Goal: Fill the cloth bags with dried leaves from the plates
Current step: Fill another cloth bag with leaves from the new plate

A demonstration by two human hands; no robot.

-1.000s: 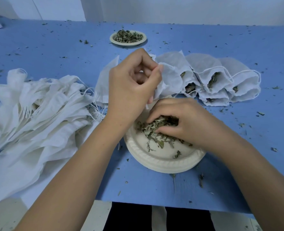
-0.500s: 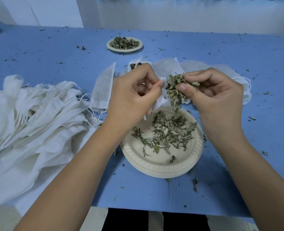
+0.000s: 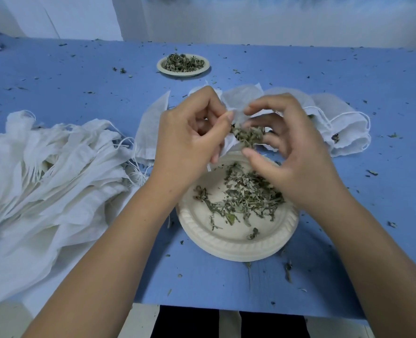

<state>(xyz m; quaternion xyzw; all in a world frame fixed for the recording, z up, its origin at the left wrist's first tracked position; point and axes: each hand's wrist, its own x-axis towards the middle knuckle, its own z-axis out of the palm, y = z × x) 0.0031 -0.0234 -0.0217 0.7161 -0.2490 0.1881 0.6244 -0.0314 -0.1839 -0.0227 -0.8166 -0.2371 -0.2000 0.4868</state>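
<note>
A cloth bag [image 3: 228, 146] being filled near the front edge of the bench [image 3: 226, 289].
The bag is pinched by the left hand [image 3: 190, 140] just above the plate [image 3: 226, 245]; a clump of dried leaves [image 3: 247, 136] is clasped at its mouth by the curled fingers [image 3: 270, 103] of the right hand [image 3: 297, 162].

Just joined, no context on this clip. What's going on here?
A person is filling a small cloth bag with dried leaves. The left hand pinches the bag's mouth open above the near plate, and the right hand fingers hold a clump of leaves at the opening. Loose leaves lie on that plate. A far plate is heaped full. Empty bags are piled at left, and filled bags lie behind the hands.
</note>
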